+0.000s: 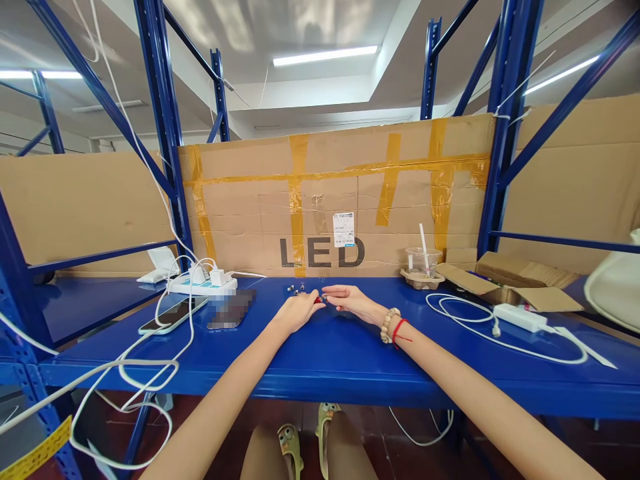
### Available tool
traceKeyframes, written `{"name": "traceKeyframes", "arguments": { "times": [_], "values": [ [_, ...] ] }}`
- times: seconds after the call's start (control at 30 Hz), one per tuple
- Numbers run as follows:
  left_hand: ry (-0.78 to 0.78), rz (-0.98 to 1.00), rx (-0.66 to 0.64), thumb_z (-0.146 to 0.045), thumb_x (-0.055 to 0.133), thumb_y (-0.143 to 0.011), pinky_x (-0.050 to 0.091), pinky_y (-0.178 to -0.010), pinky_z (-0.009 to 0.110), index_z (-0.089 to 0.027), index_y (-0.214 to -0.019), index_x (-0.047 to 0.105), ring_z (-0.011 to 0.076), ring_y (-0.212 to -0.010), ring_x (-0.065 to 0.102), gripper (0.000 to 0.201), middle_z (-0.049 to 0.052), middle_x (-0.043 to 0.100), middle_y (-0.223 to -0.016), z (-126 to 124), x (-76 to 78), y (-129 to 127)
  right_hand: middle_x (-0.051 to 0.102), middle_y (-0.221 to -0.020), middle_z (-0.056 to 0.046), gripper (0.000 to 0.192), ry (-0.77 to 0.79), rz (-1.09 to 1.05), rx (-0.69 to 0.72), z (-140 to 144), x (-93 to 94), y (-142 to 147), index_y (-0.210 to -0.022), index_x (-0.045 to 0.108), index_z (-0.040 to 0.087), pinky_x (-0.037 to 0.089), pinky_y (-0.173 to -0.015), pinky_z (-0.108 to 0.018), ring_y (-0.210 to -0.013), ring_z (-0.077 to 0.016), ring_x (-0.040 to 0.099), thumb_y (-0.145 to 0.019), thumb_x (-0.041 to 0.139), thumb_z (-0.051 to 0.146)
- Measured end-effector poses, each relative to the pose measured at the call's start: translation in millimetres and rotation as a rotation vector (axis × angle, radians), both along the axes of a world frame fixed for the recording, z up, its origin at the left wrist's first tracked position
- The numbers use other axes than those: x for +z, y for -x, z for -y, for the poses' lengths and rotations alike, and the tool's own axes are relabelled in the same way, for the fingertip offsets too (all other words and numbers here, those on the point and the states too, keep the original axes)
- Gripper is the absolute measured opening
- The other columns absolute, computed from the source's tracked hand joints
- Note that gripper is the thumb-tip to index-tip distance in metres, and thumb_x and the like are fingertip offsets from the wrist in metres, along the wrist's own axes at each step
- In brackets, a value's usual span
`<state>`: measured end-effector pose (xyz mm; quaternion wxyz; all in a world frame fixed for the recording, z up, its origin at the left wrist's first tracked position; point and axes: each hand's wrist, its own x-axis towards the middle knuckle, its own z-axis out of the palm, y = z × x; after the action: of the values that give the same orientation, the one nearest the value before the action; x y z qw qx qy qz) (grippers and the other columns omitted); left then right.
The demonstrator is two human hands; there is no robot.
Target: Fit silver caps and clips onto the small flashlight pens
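My left hand (299, 310) and my right hand (353, 300) rest on the blue shelf top (340, 353), fingertips meeting in the middle. Pinched between them is a tiny red piece (318, 300); which hand holds it I cannot tell. Several small silvery metal parts (296, 289) lie on the shelf just beyond my left hand. A bead bracelet and a red string (393, 327) circle my right wrist.
A taped cardboard wall marked LED (330, 200) closes the back. At left lie a white power strip with chargers (203, 283), a phone (173, 315) and loose cables. At right stand a plastic cup with straw (423, 261), an open cardboard box (505, 280) and a white adapter with cable (520, 317).
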<state>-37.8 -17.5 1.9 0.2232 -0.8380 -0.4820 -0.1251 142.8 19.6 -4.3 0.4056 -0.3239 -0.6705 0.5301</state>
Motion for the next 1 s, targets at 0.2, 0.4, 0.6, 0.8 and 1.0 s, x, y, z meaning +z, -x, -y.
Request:
{"name": "traceKeyframes", "arguments": {
  "times": [0.2, 0.4, 0.6, 0.8, 1.0],
  "values": [
    [-0.003, 0.002, -0.002, -0.036, 0.026, -0.093, 0.047, -0.067, 0.028, -0.013, -0.101, 0.045, 0.0226, -0.085, 0.063, 0.031, 0.011, 0.065, -0.091, 4, 1.6, 0, 0.067, -0.096, -0.005, 0.036, 0.041, 0.054, 0.017, 5, 3.4, -2, -0.103, 0.063, 0.019, 0.047, -0.06, -0.016, -0.084, -0.0106, 0.06, -0.068, 0.07, 0.025],
    [-0.009, -0.038, -0.016, -0.037, 0.026, -0.093, 0.046, -0.061, 0.026, -0.015, -0.101, 0.044, 0.0229, -0.08, 0.064, 0.03, 0.01, 0.066, -0.087, 6, 3.6, 1, 0.065, -0.09, -0.006, 0.032, 0.052, 0.166, 0.051, 13, 7.1, -1, -0.098, 0.066, 0.018, 0.046, -0.057, -0.015, -0.079, -0.0102, 0.059, -0.071, 0.068, 0.035],
    [-0.006, -0.029, -0.047, -0.038, 0.025, -0.093, 0.045, -0.059, 0.025, -0.017, -0.095, 0.048, 0.0214, -0.076, 0.064, 0.031, 0.008, 0.066, -0.082, 6, 3.2, 3, 0.062, -0.078, -0.004, 0.034, -0.03, 0.286, 0.079, 12, 6.4, -1, -0.091, 0.068, 0.016, 0.043, -0.056, -0.016, -0.07, -0.0084, 0.055, -0.071, 0.064, 0.044],
    [-0.015, -0.026, -0.043, -0.036, 0.027, -0.093, 0.045, -0.058, 0.025, -0.016, -0.097, 0.05, 0.0203, -0.074, 0.065, 0.031, 0.007, 0.067, -0.082, 9, 4.3, 5, 0.06, -0.069, -0.001, 0.037, -0.149, 0.382, 0.123, 11, 6.0, 1, -0.084, 0.07, 0.015, 0.04, -0.05, -0.017, -0.061, -0.0079, 0.05, -0.064, 0.068, 0.046],
    [-0.02, -0.042, -0.017, -0.037, 0.029, -0.091, 0.045, -0.059, 0.026, -0.017, -0.099, 0.052, 0.021, -0.074, 0.065, 0.032, 0.008, 0.067, -0.083, 9, 3.0, 7, 0.062, -0.069, -0.003, 0.04, -0.215, 0.425, 0.116, 11, 4.9, 3, -0.082, 0.07, 0.014, 0.04, -0.047, -0.019, -0.06, -0.0094, 0.05, -0.062, 0.067, 0.049]
  ]
}}
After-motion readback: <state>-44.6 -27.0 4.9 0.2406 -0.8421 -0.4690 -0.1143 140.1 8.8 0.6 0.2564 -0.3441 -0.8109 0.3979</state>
